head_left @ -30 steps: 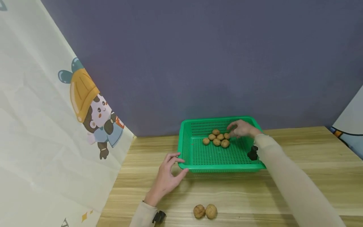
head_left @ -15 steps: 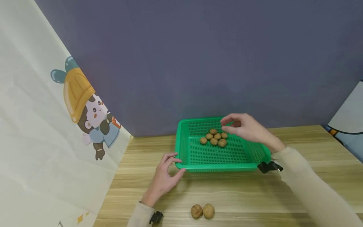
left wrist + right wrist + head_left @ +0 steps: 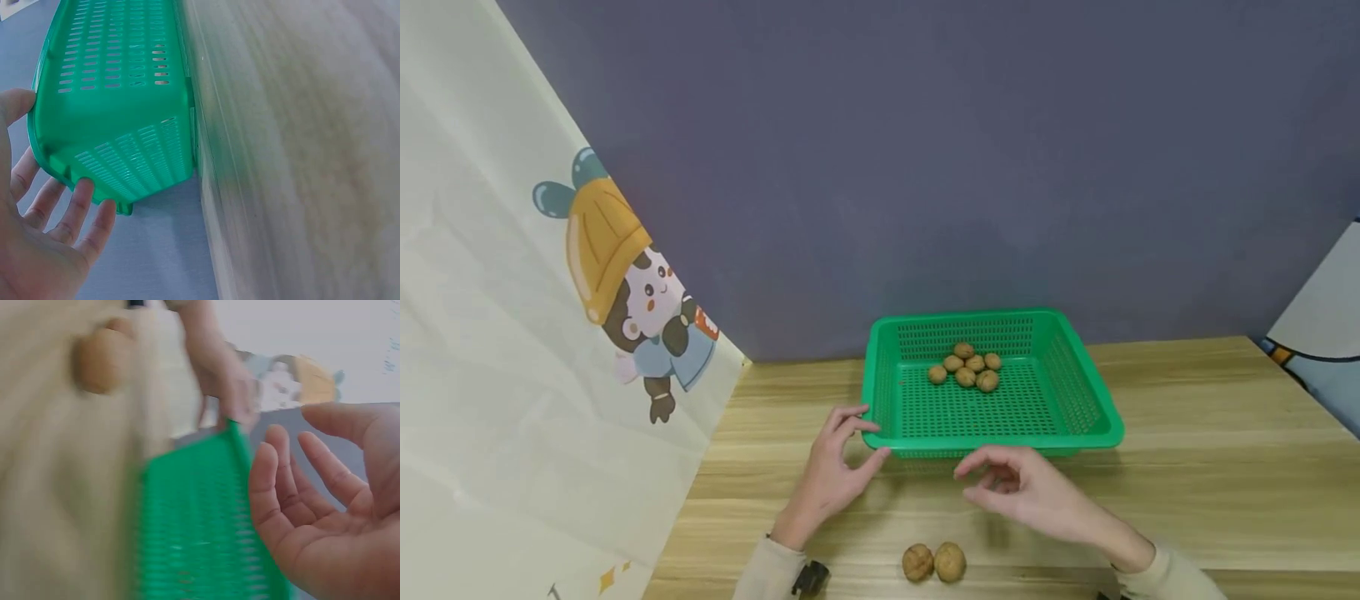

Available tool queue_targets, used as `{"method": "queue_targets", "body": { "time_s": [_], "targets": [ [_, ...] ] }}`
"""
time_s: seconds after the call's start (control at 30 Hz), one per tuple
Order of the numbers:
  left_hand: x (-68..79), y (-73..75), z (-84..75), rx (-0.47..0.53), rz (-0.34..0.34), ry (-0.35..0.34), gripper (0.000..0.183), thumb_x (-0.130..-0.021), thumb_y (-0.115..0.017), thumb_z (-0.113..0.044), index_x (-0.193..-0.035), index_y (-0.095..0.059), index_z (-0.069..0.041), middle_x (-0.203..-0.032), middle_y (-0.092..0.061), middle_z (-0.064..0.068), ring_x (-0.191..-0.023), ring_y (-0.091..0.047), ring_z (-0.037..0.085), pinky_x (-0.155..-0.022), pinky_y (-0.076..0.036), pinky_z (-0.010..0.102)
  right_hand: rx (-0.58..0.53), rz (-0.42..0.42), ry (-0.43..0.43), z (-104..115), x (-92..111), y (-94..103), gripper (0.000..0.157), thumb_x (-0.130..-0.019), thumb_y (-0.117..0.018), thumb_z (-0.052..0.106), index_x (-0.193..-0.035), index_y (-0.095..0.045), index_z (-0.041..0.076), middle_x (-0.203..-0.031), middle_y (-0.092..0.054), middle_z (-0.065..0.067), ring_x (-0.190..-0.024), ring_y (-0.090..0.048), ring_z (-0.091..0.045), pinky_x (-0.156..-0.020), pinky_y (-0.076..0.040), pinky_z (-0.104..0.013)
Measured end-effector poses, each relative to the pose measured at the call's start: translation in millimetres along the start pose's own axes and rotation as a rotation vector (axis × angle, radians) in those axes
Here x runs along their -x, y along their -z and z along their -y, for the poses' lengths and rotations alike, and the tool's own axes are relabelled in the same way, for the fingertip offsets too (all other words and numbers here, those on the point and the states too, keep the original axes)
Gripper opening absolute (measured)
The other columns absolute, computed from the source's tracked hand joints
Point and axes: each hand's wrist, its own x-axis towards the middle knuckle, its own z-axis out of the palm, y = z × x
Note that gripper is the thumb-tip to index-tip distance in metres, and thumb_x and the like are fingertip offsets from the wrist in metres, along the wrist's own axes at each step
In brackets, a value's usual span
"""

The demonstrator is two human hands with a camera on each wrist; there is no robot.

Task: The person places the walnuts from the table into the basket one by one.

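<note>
A green plastic basket (image 3: 985, 442) with slotted walls stands on the table, with several walnuts (image 3: 966, 377) grouped toward its back. My left hand (image 3: 831, 479) rests spread at the basket's near left corner, thumb at the front rim and fingers along the left side. In the left wrist view, its fingers (image 3: 78, 212) lie loosely against the rim. My right hand (image 3: 1033, 496) hovers in front of the basket, fingers bent in a loose curve with nothing between them. Below it, a darker walnut (image 3: 917, 562) and a paler walnut (image 3: 951, 562) sit side by side on the table.
The wood-grain table (image 3: 1195, 467) runs back to a dark grey-blue panel (image 3: 925, 167) behind the basket. A white sheet with a printed cartoon figure (image 3: 625, 283) borders the left side.
My right hand has come up out of the basket and moved toward me, over its front rim. The walnuts inside look the same. My left hand stays at the corner.
</note>
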Motion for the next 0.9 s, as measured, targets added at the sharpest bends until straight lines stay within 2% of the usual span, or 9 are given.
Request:
{"method": "queue_targets", "body": {
  "time_s": [0.1, 0.2, 0.37, 0.53, 0.77, 0.9],
  "targets": [
    [-0.6, 0.6, -0.3, 0.001, -0.011, -0.012, 0.031, -0.087, -0.075, -0.039, -0.110, -0.066, -0.019, -0.138, -0.052, -0.002, -0.130, -0.053, 0.021, -0.101, -0.051, 0.049, 0.029, 0.039, -0.019, -15.4, 4.1, -19.1, 0.022, -0.092, -0.070, 0.030, -0.114, -0.067, 0.024, -0.099, -0.071, 0.000, -0.078, -0.065, -0.005, -0.062, -0.056, -0.025],
    [-1.4, 0.2, -0.1, -0.004, -0.018, -0.016, 0.031, -0.087, -0.075, -0.039, -0.109, -0.067, -0.018, -0.137, -0.052, -0.002, -0.129, -0.053, 0.021, -0.101, -0.051, 0.049, 0.058, 0.074, -0.020, -28.5, 6.7, -32.2, 0.027, -0.091, -0.072, 0.032, -0.116, -0.067, 0.021, -0.091, -0.070, 0.003, -0.072, -0.062, -0.001, -0.057, -0.054, -0.023],
    [-1.6, -0.8, 0.6, -0.009, -0.003, -0.005, 0.033, -0.087, -0.075, -0.039, -0.109, -0.067, -0.017, -0.137, -0.053, -0.002, -0.129, -0.053, 0.021, -0.102, -0.051, 0.048, 0.022, 0.120, -0.012, -42.6, 9.8, -45.6, 0.033, -0.090, -0.073, 0.030, -0.119, -0.066, 0.014, -0.084, -0.068, 0.006, -0.069, -0.060, 0.000, -0.054, -0.052, -0.022],
    [-1.7, -0.2, 0.0, -0.008, -0.001, 0.000, 0.033, -0.087, -0.076, -0.039, -0.109, -0.067, -0.016, -0.137, -0.053, -0.002, -0.129, -0.054, 0.021, -0.102, -0.051, 0.048, -0.030, 0.149, 0.003, -51.0, 9.6, -52.4, 0.035, -0.089, -0.074, 0.028, -0.119, -0.065, 0.013, -0.087, -0.068, 0.004, -0.068, -0.060, 0.000, -0.051, -0.052, -0.022],
    [-1.6, -1.7, 0.5, -0.002, -0.008, -0.004, 0.032, -0.087, -0.076, -0.039, -0.110, -0.067, -0.018, -0.138, -0.053, -0.003, -0.128, -0.054, 0.025, -0.100, -0.051, 0.049, -0.031, 0.167, 0.019, -55.4, 10.9, -54.4, 0.035, -0.087, -0.077, 0.027, -0.117, -0.066, 0.013, -0.104, -0.069, -0.001, -0.074, -0.062, 0.001, -0.053, -0.052, -0.021],
    [-1.6, -1.7, 1.9, -0.005, -0.009, -0.006, 0.032, -0.087, -0.075, -0.039, -0.110, -0.067, -0.018, -0.138, -0.052, -0.003, -0.128, -0.055, 0.026, -0.099, -0.052, 0.048, -0.029, 0.189, 0.036, -59.2, 9.6, -54.3, 0.033, -0.086, -0.078, 0.026, -0.115, -0.067, 0.014, -0.099, -0.070, 0.001, -0.073, -0.062, 0.002, -0.052, -0.052, -0.021]
  ]
}}
